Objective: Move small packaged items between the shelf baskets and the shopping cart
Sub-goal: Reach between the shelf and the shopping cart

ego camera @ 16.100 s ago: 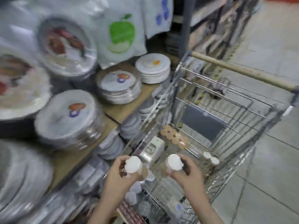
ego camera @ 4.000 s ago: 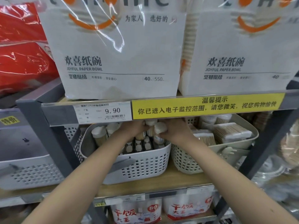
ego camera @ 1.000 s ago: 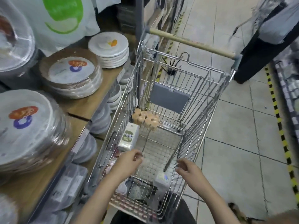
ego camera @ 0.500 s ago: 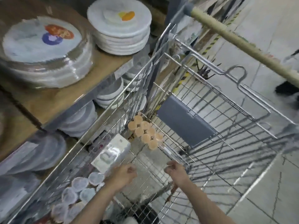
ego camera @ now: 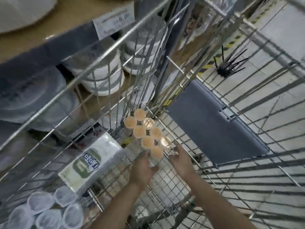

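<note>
My left hand (ego camera: 143, 171) and right hand (ego camera: 180, 160) both spread open, flanking the orange-lidded jar pack (ego camera: 146, 134) at twelve o'clock, inside the wire shopping cart (ego camera: 166, 184)

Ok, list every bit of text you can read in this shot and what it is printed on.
Nothing reads cleanly.
Shelf price tag: printed lines and digits, too blurred to read.
White and green packet in the cart: dark strip of white characters, blurred beyond reading.
Orange-lidded tubs: no text visible.
</note>
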The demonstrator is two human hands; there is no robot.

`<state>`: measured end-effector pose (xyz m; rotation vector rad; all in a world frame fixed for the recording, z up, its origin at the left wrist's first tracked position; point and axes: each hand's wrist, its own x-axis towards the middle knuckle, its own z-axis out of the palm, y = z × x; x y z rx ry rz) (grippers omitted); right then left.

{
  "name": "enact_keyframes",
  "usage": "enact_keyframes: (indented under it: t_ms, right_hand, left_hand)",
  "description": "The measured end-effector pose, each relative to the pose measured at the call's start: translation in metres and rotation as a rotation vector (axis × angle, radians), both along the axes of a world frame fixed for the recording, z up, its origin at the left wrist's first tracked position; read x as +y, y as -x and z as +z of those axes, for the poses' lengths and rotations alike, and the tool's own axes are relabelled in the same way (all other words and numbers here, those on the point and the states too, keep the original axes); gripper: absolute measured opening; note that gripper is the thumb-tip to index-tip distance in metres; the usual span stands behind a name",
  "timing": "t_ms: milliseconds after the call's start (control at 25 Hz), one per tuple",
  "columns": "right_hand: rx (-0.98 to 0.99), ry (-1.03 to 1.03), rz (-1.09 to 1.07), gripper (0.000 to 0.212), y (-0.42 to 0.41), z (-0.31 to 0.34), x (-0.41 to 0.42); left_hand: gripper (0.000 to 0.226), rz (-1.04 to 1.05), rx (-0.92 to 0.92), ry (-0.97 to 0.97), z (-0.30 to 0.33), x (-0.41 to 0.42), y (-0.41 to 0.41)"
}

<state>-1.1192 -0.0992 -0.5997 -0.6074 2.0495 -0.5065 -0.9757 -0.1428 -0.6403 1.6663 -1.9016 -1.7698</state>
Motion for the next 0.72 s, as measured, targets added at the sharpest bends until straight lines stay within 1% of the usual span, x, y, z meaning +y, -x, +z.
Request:
enact_keyframes:
  t_ms: [80, 160, 280, 440, 520, 600, 720]
  right_hand:
    - [0.021, 0.04, 0.013, 0.05, 0.001, -0.013, -0.001]
    - [0.075, 0.061, 0.002, 0.047, -0.001, -0.022, -0.002]
    - [0.139, 0.079, -0.012, 0.052, -0.007, -0.033, -0.001]
    - [0.213, 0.083, -0.015, 0.053, -0.009, -0.038, 0.0]
    - [0.235, 0.09, -0.004, 0.056, -0.012, -0.036, 0.0]
    - [0.237, 0.099, -0.004, 0.061, -0.019, -0.034, -0.003]
    - [0.225, 0.13, -0.097, 0.065, -0.032, -0.04, -0.011]
  left_hand:
    - [0.062, 0.031, 0.041, 0.059, -0.014, 0.006, 0.007]
    - [0.068, 0.044, -0.001, 0.122, -0.026, 0.01, 0.013]
    - [0.066, 0.041, -0.118, 0.245, -0.032, 0.013, 0.02]
    - [0.064, 0.036, -0.119, 0.325, -0.028, 0.016, 0.014]
    - [0.063, 0.079, -0.058, 0.33, -0.023, 0.022, 0.002]
    - [0.056, 0.131, -0.004, 0.305, -0.017, 0.026, -0.014]
    - [0.042, 0.169, 0.006, 0.236, -0.009, 0.023, -0.034]
